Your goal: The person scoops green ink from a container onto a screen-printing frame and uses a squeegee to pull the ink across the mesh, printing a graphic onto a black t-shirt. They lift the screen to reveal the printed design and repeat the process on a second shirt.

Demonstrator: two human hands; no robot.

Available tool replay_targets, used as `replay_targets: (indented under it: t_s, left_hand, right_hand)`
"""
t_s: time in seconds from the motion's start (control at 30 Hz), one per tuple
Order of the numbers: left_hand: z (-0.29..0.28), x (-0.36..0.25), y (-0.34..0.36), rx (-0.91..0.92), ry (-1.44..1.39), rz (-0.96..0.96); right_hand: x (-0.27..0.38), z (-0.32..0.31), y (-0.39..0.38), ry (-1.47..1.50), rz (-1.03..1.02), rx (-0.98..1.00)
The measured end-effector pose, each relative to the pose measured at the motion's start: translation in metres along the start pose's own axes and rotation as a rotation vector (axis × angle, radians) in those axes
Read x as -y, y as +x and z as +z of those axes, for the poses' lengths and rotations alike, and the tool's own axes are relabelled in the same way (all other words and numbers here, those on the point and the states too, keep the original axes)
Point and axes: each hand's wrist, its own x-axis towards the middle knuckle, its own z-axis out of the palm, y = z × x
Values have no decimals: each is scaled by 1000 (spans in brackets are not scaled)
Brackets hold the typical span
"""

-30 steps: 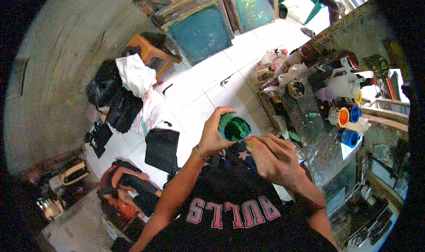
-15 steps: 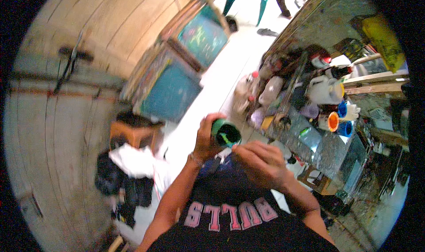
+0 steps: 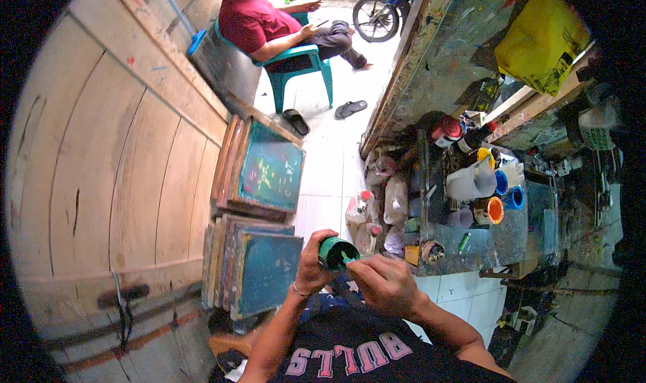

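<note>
My left hand [image 3: 311,264] is wrapped around a small round green paint pot [image 3: 336,253], held open-mouthed in front of my chest. My right hand [image 3: 385,285] is closed just right of the pot, its fingertips at the pot's rim, pinching something small and green that I cannot make out. The inside of the pot is smeared with green paint.
A paint-stained table [image 3: 531,231] on the right carries several pots, a white jug [image 3: 466,180] and bottles. Framed printing screens [image 3: 264,176] lean against the wooden wall on the left. A person sits on a teal plastic chair [image 3: 299,63] ahead; sandals [image 3: 352,108] lie on the white floor.
My view has swung from the floor and bags up toward the doorway and the seated person. Both hands have stayed together on the green pot.
</note>
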Motion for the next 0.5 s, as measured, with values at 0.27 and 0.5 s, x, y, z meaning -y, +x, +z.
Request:
replay_targets:
  t_s: [0.27,0.5]
  left_hand:
    - [-31,55,165,101,68,114]
    - [-15,127,347,141,22,10]
  right_hand:
    - [-110,17,121,64,204,-98]
    - [-237,8,244,64,293,-115]
